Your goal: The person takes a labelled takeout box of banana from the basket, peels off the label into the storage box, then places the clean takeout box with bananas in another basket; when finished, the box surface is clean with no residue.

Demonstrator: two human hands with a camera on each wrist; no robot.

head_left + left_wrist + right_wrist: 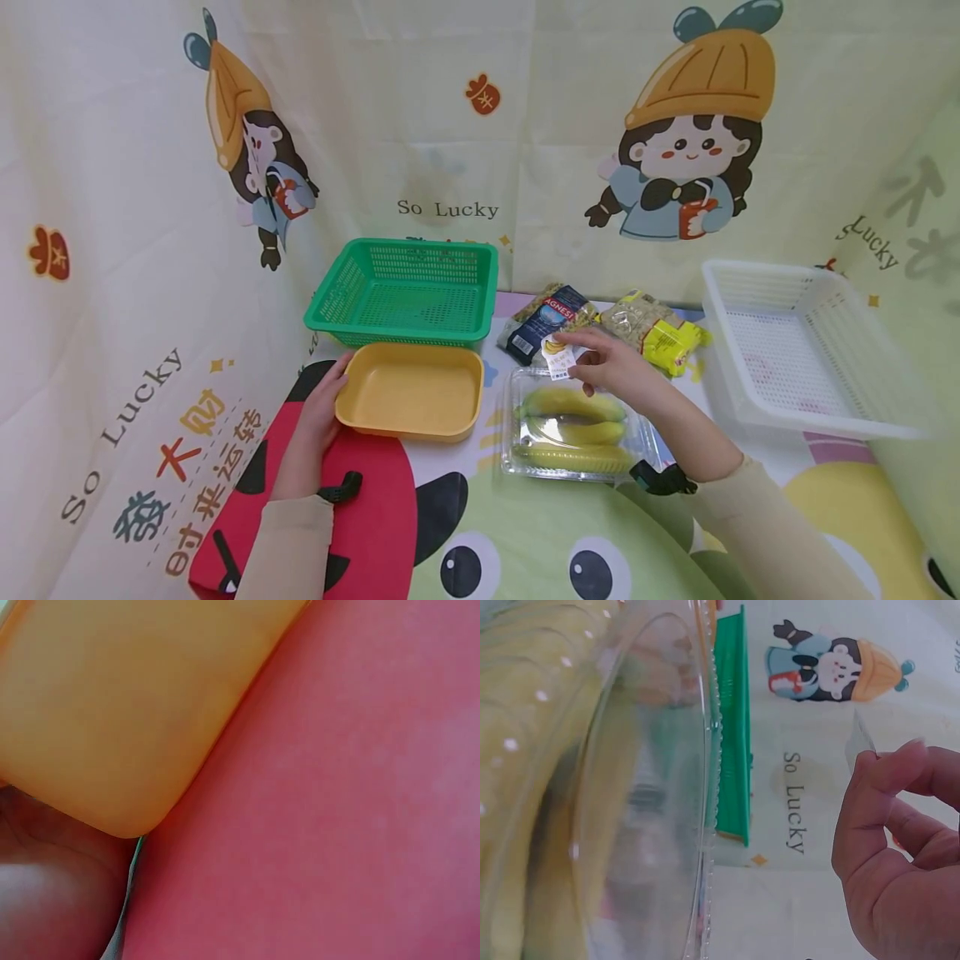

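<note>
My left hand (324, 408) grips the left side of a yellow plastic tub (408, 392); most of its fingers are hidden. The tub's rounded corner lies against the palm (52, 900) in the left wrist view. Between right thumb and fingertips, my right hand (611, 367) pinches a small white card (558, 360) with a banana picture. The card shows edge-on in the right wrist view. Below that hand sits a clear plastic box (517, 463) with bananas (573, 404) inside. In the right wrist view the box is large and close, apart from the hand.
Behind the tub stands a green basket (401, 333). A pasta bag (551, 321) and another bag with a yellow label (652, 329) lie behind the banana box. On the right is a white basket (795, 367). Printed cloth (420, 108) hangs along the back and sides.
</note>
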